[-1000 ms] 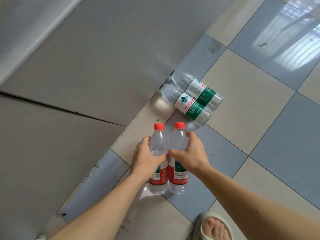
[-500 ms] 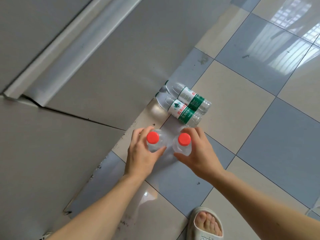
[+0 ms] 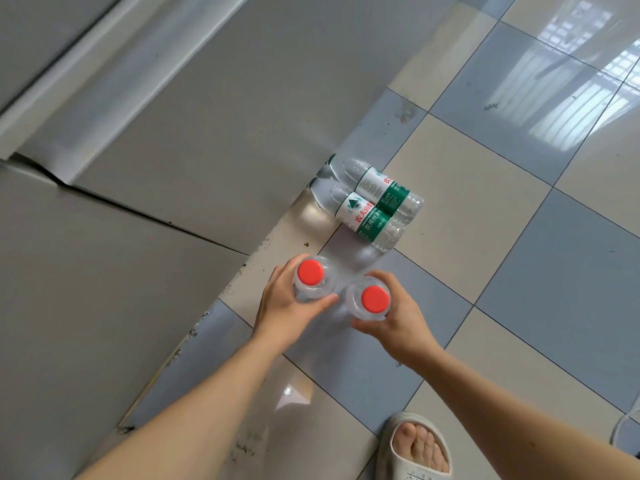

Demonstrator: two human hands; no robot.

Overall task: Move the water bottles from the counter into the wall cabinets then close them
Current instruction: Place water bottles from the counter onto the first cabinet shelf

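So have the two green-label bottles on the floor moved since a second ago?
No. The green-label bottles lie at the same tile seam by the cabinet base; only the camera shifted.

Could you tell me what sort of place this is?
Probably a home kitchen: grey cabinet doors meet a glossy checkered tile floor, with bottled water lying on it and a slippered foot.

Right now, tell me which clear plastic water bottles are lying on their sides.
The two green-labelled clear plastic bottles, lying side by side on the tiled floor; the two red-capped ones are held upright.
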